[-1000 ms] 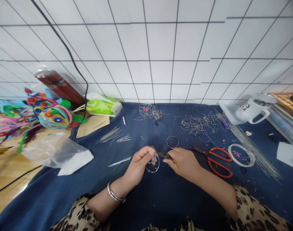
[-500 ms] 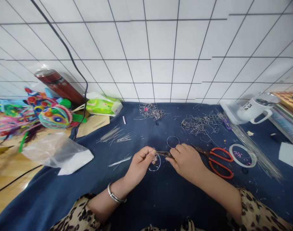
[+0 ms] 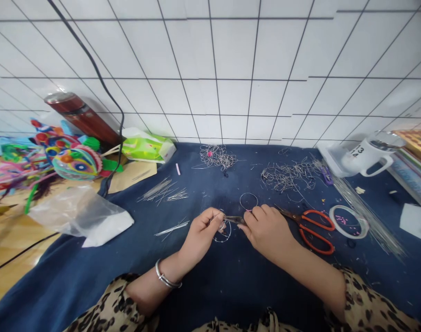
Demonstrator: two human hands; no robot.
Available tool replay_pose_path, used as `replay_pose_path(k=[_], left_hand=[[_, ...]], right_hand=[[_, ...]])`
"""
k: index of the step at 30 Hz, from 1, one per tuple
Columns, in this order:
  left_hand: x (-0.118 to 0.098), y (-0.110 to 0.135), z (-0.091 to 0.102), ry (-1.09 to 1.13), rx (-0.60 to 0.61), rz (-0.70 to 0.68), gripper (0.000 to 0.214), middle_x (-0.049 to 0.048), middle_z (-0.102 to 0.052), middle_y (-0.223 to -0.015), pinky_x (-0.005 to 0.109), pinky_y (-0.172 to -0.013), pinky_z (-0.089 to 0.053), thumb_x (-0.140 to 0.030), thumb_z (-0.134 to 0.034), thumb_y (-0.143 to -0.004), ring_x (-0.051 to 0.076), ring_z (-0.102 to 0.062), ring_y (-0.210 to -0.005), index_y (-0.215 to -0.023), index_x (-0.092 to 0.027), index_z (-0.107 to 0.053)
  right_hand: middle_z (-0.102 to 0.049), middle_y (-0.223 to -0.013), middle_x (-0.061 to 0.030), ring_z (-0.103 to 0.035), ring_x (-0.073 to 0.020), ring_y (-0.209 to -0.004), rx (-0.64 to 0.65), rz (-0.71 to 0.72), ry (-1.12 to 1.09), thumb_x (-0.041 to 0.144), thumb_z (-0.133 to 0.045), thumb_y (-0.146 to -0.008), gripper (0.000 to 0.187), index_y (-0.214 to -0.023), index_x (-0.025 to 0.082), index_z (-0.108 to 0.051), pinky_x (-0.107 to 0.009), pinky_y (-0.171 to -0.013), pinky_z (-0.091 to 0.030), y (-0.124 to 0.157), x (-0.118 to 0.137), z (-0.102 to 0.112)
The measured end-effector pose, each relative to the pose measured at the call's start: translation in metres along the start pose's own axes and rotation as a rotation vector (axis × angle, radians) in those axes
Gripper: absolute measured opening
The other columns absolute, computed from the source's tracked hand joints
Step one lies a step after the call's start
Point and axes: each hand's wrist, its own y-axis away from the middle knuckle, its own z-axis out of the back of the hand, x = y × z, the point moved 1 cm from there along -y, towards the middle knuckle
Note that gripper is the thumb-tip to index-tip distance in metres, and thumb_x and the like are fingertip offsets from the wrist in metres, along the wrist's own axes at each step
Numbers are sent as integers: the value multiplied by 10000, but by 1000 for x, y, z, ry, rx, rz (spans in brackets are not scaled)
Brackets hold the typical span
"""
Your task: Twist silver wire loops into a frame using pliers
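Observation:
My left hand (image 3: 200,233) pinches a small wire ring (image 3: 223,232) over the dark blue cloth (image 3: 203,281). My right hand (image 3: 267,228) is closed around small pliers (image 3: 235,220), whose tip meets the ring at my left fingertips. A second, loose wire ring (image 3: 248,201) lies just behind the hands. A silver bangle sits on my left wrist.
Red-handled scissors (image 3: 309,226) and a clear round lid with pink beads (image 3: 348,222) lie to the right. Tangled wire piles (image 3: 287,176) and straight wire bundles (image 3: 163,191) lie behind. A white mug (image 3: 365,154), a plastic bag (image 3: 80,214), a red flask (image 3: 82,117) and colourful crafts (image 3: 58,157) flank them.
Both hands have shifted slightly away from me on the cloth. My right hand has turned over the pliers, closing in on the ring.

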Motion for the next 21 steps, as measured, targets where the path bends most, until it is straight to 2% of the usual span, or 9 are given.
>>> replay_pose_path(k=[8, 21], left_hand=[[1, 0, -1, 22, -13, 17, 255, 3, -534, -647, 235, -647, -385, -287, -460, -885, 118, -487, -632, -689, -147, -545], [3, 1, -4, 56, -41, 33, 229, 9, -565, -650, 239, -664, -402, -279, -476, -872, 126, -509, -636, -711, -150, -574]], right_hand=[[-519, -749, -68, -418, -193, -743, -37, 23, 80, 326, -411, -890, 268, -970, 142, -589, -330, -644, -258, 2, 2, 0], [-512, -740, -61, -410, -189, -736, -16, 8, 112, 234, -459, -857, 188, -976, 153, -579, -323, -632, -248, 3, 2, -1]])
